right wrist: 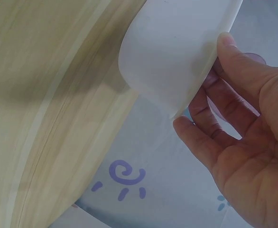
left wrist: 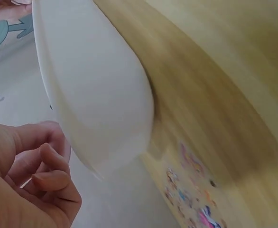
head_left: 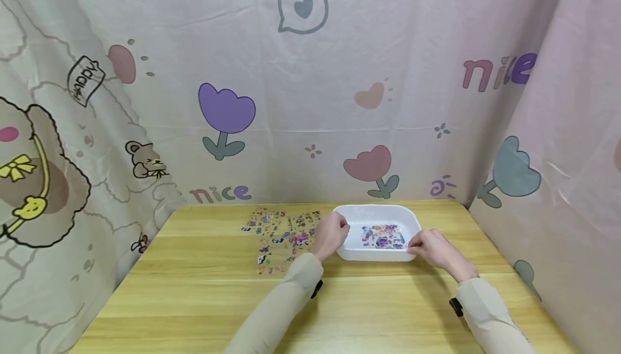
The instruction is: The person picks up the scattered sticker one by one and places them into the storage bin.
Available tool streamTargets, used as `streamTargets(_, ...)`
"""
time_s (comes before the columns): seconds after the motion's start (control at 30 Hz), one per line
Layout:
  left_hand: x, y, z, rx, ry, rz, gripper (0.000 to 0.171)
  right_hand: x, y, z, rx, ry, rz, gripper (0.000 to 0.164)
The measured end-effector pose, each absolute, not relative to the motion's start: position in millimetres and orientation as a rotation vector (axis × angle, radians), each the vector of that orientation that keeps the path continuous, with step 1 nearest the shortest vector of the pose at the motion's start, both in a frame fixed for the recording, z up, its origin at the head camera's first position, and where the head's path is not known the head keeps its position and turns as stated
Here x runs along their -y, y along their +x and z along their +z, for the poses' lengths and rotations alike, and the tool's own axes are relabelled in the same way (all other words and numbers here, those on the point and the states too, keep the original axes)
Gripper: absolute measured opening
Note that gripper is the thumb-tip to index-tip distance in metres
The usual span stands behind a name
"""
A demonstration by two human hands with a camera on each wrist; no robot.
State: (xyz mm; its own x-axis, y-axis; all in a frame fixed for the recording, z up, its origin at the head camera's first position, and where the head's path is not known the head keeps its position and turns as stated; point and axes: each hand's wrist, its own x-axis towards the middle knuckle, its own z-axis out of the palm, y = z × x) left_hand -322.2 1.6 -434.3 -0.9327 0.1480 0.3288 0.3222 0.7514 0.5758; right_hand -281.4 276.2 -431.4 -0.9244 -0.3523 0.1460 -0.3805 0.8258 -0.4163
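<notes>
The white tray (head_left: 375,255) stood on the wooden table (head_left: 194,295), between the person's 2 hands and slightly beyond them. The left hand (head_left: 332,233) was at its left side, by the near part of the rim, and the right hand (head_left: 438,248) was at its near right corner.

The right hand grasped that corner: in the right wrist view, the thumb lay against the rim and the other fingers bent in at the edge. The fingers of the left hand were curled right beside the rim in the left wrist view, but I could not tell whether they gripped the tray or anything else.

Inside the tray, between the 2 hands, lay a group of colourful pieces (head_left: 383,238) in purple, pink, orange and blue, flat on the bottom. More small pieces (head_left: 299,238) were scattered on the table to the left of the tray; the left hand was nearer to them than the right hand was.

Both forearms wore pale sleeves (head_left: 278,311), with a dark object (head_left: 456,306) visible at each wrist. A patterned cloth (head_left: 310,84) with tulips, hearts and lettering hung behind the table.
</notes>
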Motion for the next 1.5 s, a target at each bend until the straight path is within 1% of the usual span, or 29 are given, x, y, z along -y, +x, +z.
streamTargets(0.27, 19.6, -325.6, -436.7, 2.666, -0.326, -1.027, 0.015, -277.9, -281.5, -430.7, 2.936, 0.594, 0.68, 0.009)
streamTargets(0.6, 51.8, -332.5, -442.7, 2.739, -0.172, -1.041, 0.013, -276.9, -279.8, -430.1, 2.922, 0.624, 0.69, 0.007)
streamTargets(0.83, 73.7, -330.7, -445.6, 2.744, -0.1, -1.112, 0.024, -276.2, -279.7, -430.8, 2.939, 0.587, 0.686, 0.008)
streamTargets(0.87, 76.4, -330.5, -446.9, 2.737, -0.091, -1.117, 0.022, -275.9, -279.7, -431.2, 2.944, 0.576, 0.684, 0.008)
streamTargets(1.0, 86.0, -330.9, -451.2, 2.728, -0.1, -1.141, 0.022, -275.6, -279.6, -431.4, 2.949, 0.562, 0.688, 0.008)
streamTargets(1.1, 92.5, -331.9, -453.9, 2.738, -0.098, -1.156, 0.025, -275.7, -279.0, -431.3, 2.948, 0.563, 0.682, 0.008)
streamTargets(1.33, 105.8, -332.4, -457.4, 2.749, -0.04, -1.122, 0.021, -275.9, -278.0, -431.3, 2.952, 0.556, 0.672, 0.009)
streamTargets(1.5, 114.9, -330.3, -457.7, 2.762, -0.059, -1.105, 0.023, -274.8, -278.1, -429.8, 2.948, 0.566, 0.673, 0.009)
